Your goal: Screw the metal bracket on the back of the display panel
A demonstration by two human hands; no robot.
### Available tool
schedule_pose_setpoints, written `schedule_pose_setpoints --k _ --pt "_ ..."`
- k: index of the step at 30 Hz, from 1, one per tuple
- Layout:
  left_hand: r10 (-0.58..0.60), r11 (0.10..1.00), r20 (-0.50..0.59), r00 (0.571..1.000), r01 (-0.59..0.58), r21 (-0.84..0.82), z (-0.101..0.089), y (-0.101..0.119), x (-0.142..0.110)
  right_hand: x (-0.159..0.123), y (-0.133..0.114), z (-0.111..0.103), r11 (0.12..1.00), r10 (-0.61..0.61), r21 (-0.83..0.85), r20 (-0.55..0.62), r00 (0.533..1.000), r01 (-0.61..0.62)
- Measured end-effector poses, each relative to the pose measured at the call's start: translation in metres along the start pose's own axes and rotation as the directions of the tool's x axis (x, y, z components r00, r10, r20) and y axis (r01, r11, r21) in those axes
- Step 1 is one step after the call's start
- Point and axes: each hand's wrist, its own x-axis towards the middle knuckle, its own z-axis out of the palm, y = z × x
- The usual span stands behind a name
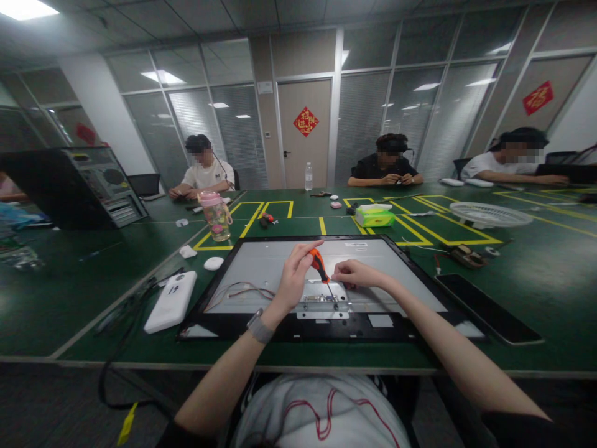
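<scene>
A flat display panel [392, 274] lies face down on the table, its pale metal back showing inside a black frame. My left hand [295, 274] is wrapped around the orange-and-black handle of a screwdriver [319, 266]. The screwdriver tilts, its tip down at the right end of a small circuit board [319, 299] in a metal bracket [321, 315]. Close by on the right, my right hand [355, 274] has its fingers curled and pinched beside the screwdriver's neck; what they hold, if anything, is hidden. Thin wires [242, 289] run across the panel's left side.
Left of the panel lie a white power bank [171, 302], a white oval case [213, 263] and a pink-lided bottle [215, 216]. A black phone-like slab [487, 308] flanks the right side. Beyond are a green packet [374, 216], a white round rack [489, 214] and several seated people.
</scene>
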Motion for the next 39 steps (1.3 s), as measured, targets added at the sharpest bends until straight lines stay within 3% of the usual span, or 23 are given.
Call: schedule_pose_setpoints --k 14,19,25,31,36,39 --pt "0.001 1.000 0.006 1.000 0.000 -0.003 0.0007 -0.0043 -0.0002 0.0015 0.0033 -0.0007 1.000 -0.007 0.002 0.008 1.000 0.007" --pt "-0.036 0.993 0.041 0.999 0.041 -0.108 0.0007 -0.0018 0.0002 0.0002 0.0032 -0.0007 1.000 -0.008 0.008 0.009 1.000 0.008" --pt "0.019 1.000 0.000 1.000 -0.019 -0.007 0.0015 -0.0044 -0.0007 0.0019 0.0065 -0.0007 1.000 -0.002 -0.002 0.010 1.000 0.002" --pt "-0.053 0.991 0.026 0.998 0.056 -0.121 0.0023 -0.0045 -0.0014 0.0033 0.0081 -0.0004 1.000 -0.011 -0.006 0.003 1.000 0.011" --pt "0.008 0.999 0.015 1.000 -0.007 -0.043 0.0028 -0.0068 -0.0011 0.0018 0.0053 -0.0002 1.000 -0.016 0.005 0.001 1.000 0.016" --pt "-0.034 0.997 0.015 0.999 0.035 -0.068 0.0021 -0.0069 -0.0013 0.0013 0.0040 -0.0001 1.000 -0.006 0.010 0.004 1.000 0.006"
